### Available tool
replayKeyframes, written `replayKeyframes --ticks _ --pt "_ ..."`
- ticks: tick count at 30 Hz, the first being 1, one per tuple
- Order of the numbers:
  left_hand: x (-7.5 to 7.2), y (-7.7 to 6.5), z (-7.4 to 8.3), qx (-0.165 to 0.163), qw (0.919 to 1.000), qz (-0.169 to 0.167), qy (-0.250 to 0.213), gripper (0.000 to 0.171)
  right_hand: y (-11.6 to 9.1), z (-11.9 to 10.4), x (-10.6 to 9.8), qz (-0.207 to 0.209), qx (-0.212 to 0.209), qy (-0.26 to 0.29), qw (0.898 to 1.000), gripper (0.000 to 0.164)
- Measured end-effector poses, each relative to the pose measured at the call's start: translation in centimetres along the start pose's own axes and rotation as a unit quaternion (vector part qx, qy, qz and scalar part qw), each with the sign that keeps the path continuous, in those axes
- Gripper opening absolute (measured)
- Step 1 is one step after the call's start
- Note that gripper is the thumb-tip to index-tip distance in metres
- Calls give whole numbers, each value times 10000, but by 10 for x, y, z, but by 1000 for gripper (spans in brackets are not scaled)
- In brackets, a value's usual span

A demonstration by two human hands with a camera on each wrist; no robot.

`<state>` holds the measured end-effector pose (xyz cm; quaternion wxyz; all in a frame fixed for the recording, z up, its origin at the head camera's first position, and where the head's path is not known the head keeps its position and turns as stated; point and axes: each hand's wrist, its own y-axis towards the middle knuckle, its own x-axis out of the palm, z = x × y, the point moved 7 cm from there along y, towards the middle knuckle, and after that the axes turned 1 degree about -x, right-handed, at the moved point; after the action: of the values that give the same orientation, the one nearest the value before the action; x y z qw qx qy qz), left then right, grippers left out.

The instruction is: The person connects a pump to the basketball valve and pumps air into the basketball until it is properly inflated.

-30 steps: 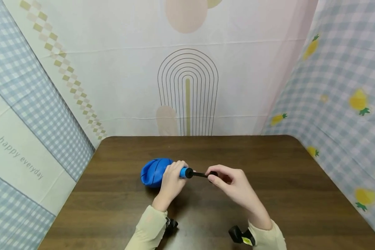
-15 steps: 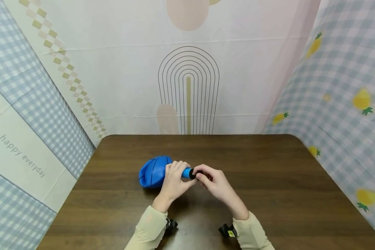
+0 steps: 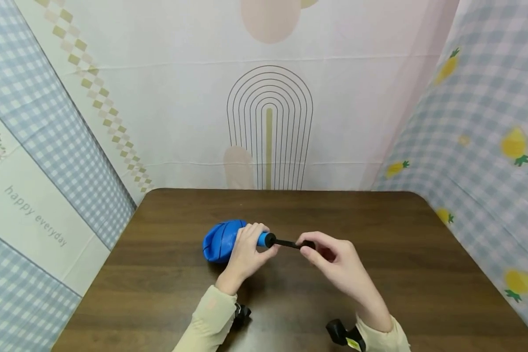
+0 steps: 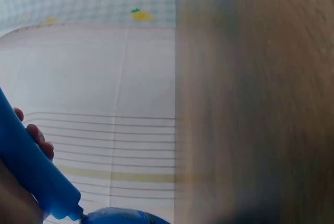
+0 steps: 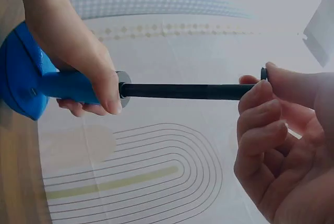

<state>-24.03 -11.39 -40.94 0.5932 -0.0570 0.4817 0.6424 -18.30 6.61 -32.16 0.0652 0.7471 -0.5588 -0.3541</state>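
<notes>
Since half a second ago, the right hand (image 3: 341,264) has moved away from the left hand (image 3: 246,250), and we now see a black rod (image 5: 182,91) extended from the blue pump (image 5: 78,86). We note the left hand gripping the pump, nozzle (image 4: 76,213) at the dented blue ball (image 3: 223,242), probably for bracing, while the right pinches the rod's end. All sit mid-desk (image 3: 431,274), the right edge well apart, leaving travel room.

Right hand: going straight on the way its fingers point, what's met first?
Likely the black end cap of the blue pump, though the left hand has its thumb close beside it; depth is unclear.
</notes>
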Motion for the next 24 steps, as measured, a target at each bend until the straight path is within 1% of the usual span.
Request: replayKeyframes --ticks 2,5,7,9,12,15,18,20,22,24 --pt "1 1 3 -10 10000 8 -21 30 0 2 2 -5 -10 96 10000 12" --pt "1 -1 7 62 9999 102 -21 29 4 18 17 -164 178 309 9992 11" --pt "1 -2 10 212 9996 183 45 28 7 31 29 -293 339 333 9984 11" --pt "0 -3 11 380 9988 251 153 28 11 43 42 -428 415 400 9974 12" --pt "1 -5 12 638 9971 309 291 30 11 52 51 -536 496 342 9967 13" --pt "1 -6 11 736 9963 336 290 32 10 47 46 -650 590 330 9956 15" --pt "-1 -4 9 623 9970 418 171 29 6 31 26 -578 601 471 9954 16" --pt "-4 -1 6 501 9975 486 64 27 2 18 11 -452 512 695 9952 15" --pt "-8 1 5 439 9975 560 24 26 -1 8 0 -337 340 782 9958 14" --pt "-10 1 5 471 9969 628 12 26 -2 5 -2 -366 205 978 9943 13"
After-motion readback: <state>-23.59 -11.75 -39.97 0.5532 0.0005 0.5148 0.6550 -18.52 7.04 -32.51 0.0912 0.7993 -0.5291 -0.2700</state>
